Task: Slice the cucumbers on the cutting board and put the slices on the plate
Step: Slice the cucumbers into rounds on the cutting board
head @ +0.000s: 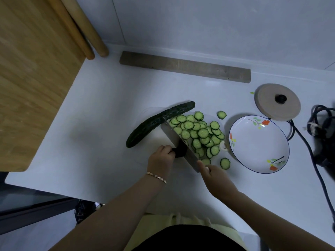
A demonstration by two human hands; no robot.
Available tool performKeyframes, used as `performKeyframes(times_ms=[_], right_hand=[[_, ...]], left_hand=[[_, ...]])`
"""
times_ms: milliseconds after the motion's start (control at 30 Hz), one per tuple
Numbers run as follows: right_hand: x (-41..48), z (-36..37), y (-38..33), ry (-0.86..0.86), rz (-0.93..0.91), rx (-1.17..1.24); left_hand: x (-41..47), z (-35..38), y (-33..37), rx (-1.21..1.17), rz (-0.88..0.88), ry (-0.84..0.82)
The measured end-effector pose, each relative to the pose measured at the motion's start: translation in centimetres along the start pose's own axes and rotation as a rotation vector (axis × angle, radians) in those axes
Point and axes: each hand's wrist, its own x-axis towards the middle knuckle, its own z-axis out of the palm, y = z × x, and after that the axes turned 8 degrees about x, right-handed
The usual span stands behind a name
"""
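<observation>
- White counter (pixel 108 142) below a pale wall is pictured, with a floral plate (pixel 257 142) set on it and taken as the reference for everything else.
- Just left of the plate, a board (pixel 155 140) is seen carrying a heap of slices (pixel 199 134); a few strays are scattered on the counter between heap and plate.
- One whole cucumber (pixel 159 122) is laid along the board's far edge, farther left of the plate.
- A knife (pixel 172 133) is set against the heap's left side. Its black handle is gripped by the left hand (pixel 161 158), fingers curled round it.
- The blade's near corner is touched by a finger of the right hand (pixel 213 173); whether it is pinched cannot be told.
- Progress is judged as roughly midway: one batch is cut, no slice is on the plate, and the whole cucumber is yet to be sliced.
- No brand, label or legible writing is found.
</observation>
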Motion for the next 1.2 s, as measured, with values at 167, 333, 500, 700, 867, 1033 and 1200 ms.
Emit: performKeyframes(times_ms=[167, 333, 500, 700, 867, 1033, 1200], right_hand=[[0.2, -0.5, 0.4, -0.049, 0.177, 0.366], [-0.5, -2.4, 0.0, -0.067, 0.175, 0.329], [-1.2, -3.1, -0.7, -0.082, 0.088, 0.176], [-1.9, -2.9, -1.5, -0.081, 0.043, 0.037], [-2.6, -2.6, -2.0, -0.030, -0.039, -0.082], [-1.9, -1.3, -1.6, -0.017, -0.044, -0.070], [-0.8, 0.5, 0.1, -0.006, -0.039, -0.035]], left_hand=[[-0.4, 0.4, -0.4, -0.130, -0.025, 0.093], [-0.1, 0.3, -0.6, -0.089, -0.010, 0.066], [0.0, -0.2, -0.6, -0.015, 0.015, 0.006], [0.1, -0.9, -0.4, 0.035, 0.029, -0.129], [0.2, -0.9, -0.4, 0.049, 0.048, -0.190], [0.4, -1.0, -0.3, 0.046, 0.029, -0.140], [-0.1, -0.4, -0.5, 0.021, 0.033, -0.048]])
